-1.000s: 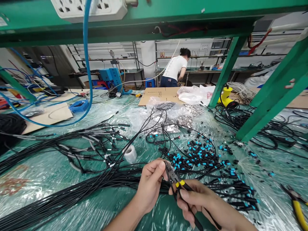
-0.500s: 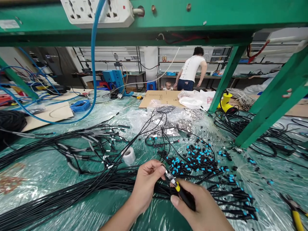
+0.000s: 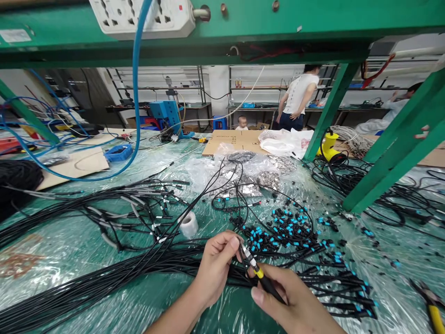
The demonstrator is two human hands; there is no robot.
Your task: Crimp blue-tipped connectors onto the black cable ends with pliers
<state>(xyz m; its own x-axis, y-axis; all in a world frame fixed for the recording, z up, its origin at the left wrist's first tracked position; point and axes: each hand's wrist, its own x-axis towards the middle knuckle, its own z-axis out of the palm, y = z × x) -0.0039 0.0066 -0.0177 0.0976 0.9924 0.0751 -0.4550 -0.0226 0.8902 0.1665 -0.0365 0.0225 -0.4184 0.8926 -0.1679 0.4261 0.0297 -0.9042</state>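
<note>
The pliers are to the right of the white roll and nearer the wearer; their long axis slants, nose pointing forward and left; the right hand closes round the handles, the nose projecting beyond it; the left hand pinches a black cable beside the nose.

From the fingers, black cables block nine o'clock; a pale roll stands at ten; connectors, then a slanted green post, obstruct two. Six offers passage over the desk.
</note>
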